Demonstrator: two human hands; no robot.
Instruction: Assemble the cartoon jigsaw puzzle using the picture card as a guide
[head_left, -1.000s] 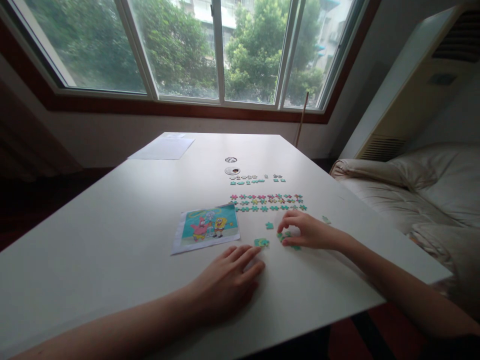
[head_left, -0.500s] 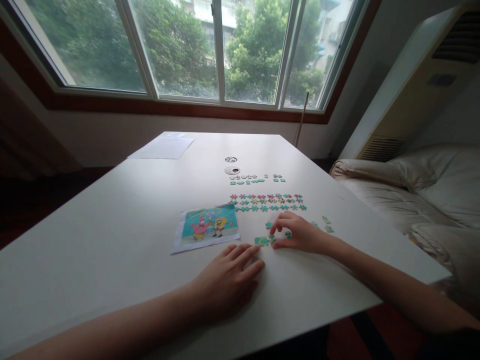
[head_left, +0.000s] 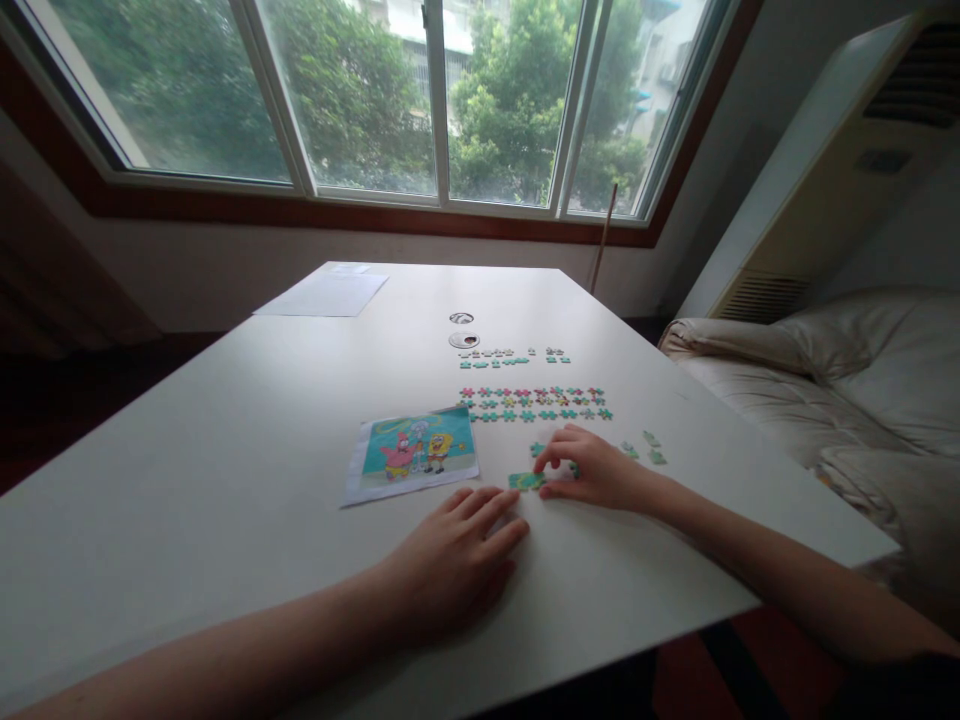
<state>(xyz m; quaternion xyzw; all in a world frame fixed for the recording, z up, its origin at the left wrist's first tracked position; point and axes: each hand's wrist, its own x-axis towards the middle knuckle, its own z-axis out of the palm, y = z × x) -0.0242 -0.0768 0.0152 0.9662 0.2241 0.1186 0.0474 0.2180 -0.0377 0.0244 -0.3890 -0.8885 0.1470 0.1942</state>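
Joined green jigsaw pieces (head_left: 523, 481) lie on the white table in front of me. My right hand (head_left: 589, 470) pinches a jigsaw piece between thumb and forefinger at the right end of this group; the fingertips partly cover it. Resting on the tabletop, my left hand (head_left: 469, 550) has its fingers stretched out, their tips by the group's lower left edge. A loose teal piece (head_left: 537, 450) lies just beyond the group, and another is partly hidden under my right hand. The picture sheet (head_left: 420, 450) with cartoon figures lies left of the pieces.
Rows of loose jigsaw pieces (head_left: 529, 403) lie farther back, with edge pieces (head_left: 495, 363) behind them. Several green pieces (head_left: 651, 440) are right of my right hand. Two round items (head_left: 464, 341) and white paper (head_left: 322, 296) lie toward the window. A sofa (head_left: 750, 350) stands right.
My right hand has shifted slightly left, bringing the pinched piece up against the green group. My left hand has stayed in place.
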